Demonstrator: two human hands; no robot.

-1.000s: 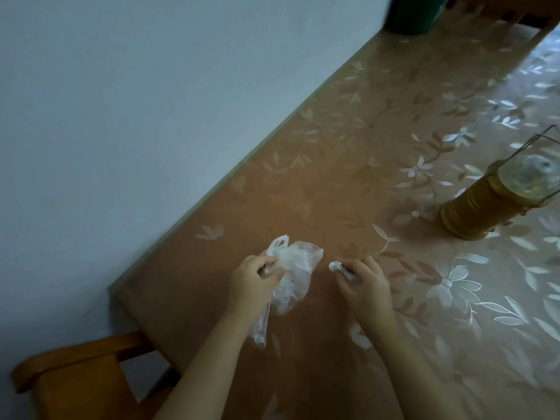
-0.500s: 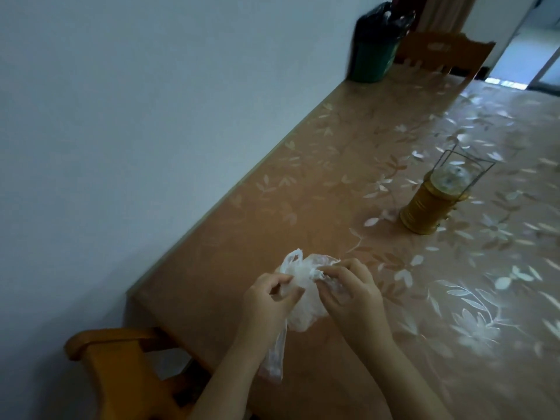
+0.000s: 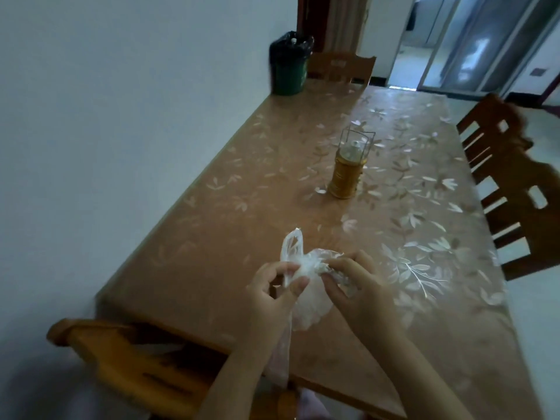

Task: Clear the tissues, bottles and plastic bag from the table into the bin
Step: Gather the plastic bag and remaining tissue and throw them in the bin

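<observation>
A thin clear plastic bag with white tissue inside hangs over the near end of the table. My left hand pinches the bag's left side, one handle loop sticking up above it. My right hand grips the bag's right edge, fingers pressed into the opening. The green bin with a black liner stands on the far left corner of the table, against the wall.
A golden lantern with a wire handle stands mid-table. Wooden chairs sit at the near left, the far end and along the right side. A white wall runs along the left. A doorway opens at the far right.
My right hand carried a small white tissue from the table to the bag and now grips the bag's edge. The camera tilted up, bringing the bin and far chairs into view.
</observation>
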